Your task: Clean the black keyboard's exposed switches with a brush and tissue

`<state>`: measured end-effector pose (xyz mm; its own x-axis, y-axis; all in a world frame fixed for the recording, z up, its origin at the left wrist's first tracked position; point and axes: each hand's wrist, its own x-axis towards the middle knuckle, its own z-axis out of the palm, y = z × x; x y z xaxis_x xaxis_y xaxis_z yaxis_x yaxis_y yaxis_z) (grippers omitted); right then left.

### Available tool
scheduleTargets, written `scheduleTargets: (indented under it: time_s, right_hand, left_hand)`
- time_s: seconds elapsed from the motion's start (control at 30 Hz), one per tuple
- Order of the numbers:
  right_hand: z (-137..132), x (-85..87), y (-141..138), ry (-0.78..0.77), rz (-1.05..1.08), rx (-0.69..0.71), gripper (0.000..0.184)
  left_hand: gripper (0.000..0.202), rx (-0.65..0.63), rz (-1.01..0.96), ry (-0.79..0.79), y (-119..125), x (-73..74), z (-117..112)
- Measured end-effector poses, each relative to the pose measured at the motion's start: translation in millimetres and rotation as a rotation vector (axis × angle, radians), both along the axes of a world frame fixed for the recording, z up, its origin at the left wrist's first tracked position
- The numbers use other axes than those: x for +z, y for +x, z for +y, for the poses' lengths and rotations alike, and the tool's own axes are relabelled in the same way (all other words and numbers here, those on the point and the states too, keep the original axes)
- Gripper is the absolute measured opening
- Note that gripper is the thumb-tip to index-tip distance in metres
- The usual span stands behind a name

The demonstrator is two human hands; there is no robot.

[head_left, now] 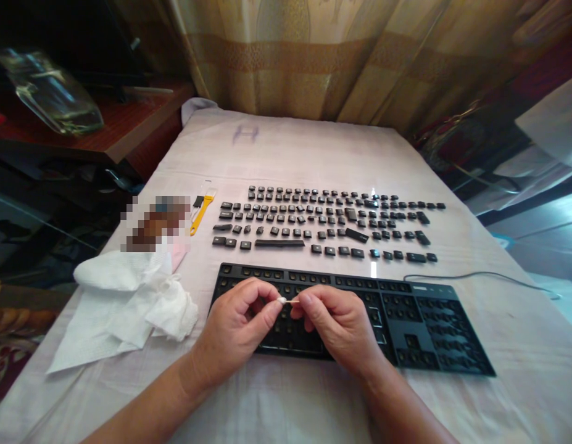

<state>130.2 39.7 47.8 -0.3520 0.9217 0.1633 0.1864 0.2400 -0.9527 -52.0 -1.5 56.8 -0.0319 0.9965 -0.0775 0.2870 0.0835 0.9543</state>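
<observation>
Above the black keyboard (411, 359), which has its keycaps off, both hands meet over a small cotton swab (292, 301) with a thin pale stick and a white tip. The thumb and index finger of my left hand (243, 314) pinch the white tip. My right hand (336, 317) grips the stick from the other side, thumb against the fingers. Beyond the keyboard, loose black keycaps (279, 243) lie in rows on the light cloth, laid out roughly like the keyboard. Part of the keyboard is hidden beneath the hands.
Crumpled white tissues (123, 302) lie left of the keyboard. A yellow-handled brush (202, 214) rests near a blurred-out patch. The keyboard's cable (480, 275) runs off to the right. At the upper left, a glass jar (54, 92) stands on a wooden cabinet (147, 117).
</observation>
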Motion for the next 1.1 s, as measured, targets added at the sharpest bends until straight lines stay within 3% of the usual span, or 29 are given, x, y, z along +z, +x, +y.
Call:
scheduleTargets:
  time_s: [0.17,0.3,0.67,0.87,1.1]
  right_hand:
    - [-1.3,0.4,-0.5,0.038,0.018,-0.011,0.032]
    - [-0.7,1.2,-0.8,-0.04,0.08,-0.048,0.036]
    - [-3.9,0.5,-6.1,-0.139,0.131,-0.018,0.045]
    - [-4.3,2.3,-6.4,-0.112,0.118,-0.034,0.043]
    - [-4.6,2.1,-3.4,0.0,0.166,-0.107,0.038]
  left_hand:
    - [0.034,-0.034,-0.289,-0.28,0.1,2.1,2.3]
    - [0.046,-0.068,-0.421,-0.382,-2.7,1.3,3.0]
    - [0.053,-0.026,-0.515,-0.353,1.4,2.3,4.5]
    - [0.042,-0.017,-0.491,-0.353,-0.1,0.4,2.1]
    - [0.038,0.089,-0.573,-0.343,-0.9,1.7,3.4]
